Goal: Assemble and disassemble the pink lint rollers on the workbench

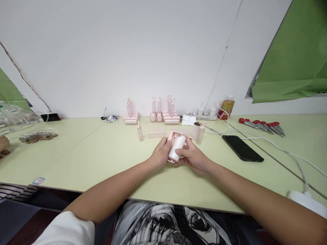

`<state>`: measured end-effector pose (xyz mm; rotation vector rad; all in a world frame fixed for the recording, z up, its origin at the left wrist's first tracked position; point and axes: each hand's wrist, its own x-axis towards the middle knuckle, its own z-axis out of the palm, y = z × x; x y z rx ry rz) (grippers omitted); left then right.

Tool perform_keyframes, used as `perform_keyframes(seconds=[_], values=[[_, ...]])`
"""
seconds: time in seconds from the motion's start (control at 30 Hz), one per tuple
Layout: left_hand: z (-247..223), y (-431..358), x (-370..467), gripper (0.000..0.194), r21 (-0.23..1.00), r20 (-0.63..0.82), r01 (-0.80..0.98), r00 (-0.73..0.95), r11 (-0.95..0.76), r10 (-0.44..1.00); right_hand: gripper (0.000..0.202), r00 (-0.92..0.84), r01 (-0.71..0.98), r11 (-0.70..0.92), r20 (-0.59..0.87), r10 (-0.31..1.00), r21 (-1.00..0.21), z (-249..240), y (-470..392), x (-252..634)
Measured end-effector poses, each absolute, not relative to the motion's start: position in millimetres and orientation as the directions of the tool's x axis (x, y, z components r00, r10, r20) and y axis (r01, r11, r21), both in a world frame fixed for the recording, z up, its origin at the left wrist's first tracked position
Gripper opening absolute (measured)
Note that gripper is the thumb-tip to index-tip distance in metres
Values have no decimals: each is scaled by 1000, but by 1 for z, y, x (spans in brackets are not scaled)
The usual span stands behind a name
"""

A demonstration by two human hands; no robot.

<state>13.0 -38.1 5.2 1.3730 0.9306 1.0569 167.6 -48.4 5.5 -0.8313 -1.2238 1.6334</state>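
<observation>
A white roll (177, 148) sits tilted in a pale pink frame (171, 136) above the middle of the table. My left hand (161, 152) grips the frame's left side, fingers closed. My right hand (193, 155) holds the roll and frame from the right, its thumb on the white surface. Behind them lie flat, clear pink-edged pieces (156, 135). A small pink handle (140, 132) stands upright to the left. On the right, another pink handle (200, 133) stands beside an open tube (196, 131).
Pink rollers with handles (171, 119) line the wall. A black phone (242, 148), cables, red-capped tools (263, 126), a bottle (226, 107) and a power strip (208, 117) lie right. At left are a bagged bundle (38, 135) and another person's hand (3, 143).
</observation>
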Motion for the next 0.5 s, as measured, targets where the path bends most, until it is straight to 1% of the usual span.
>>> perform_keyframes(seconds=[0.27, 0.5], values=[[2, -36, 13, 40, 996, 89, -47, 292, -79, 952, 64, -375, -258, -101, 4, 927, -961, 6, -47, 169], [-1, -33, 12, 48, 992, 106, -94, 317, -80, 943, 67, -358, -264, -96, 5, 934, -960, 4, -46, 168]])
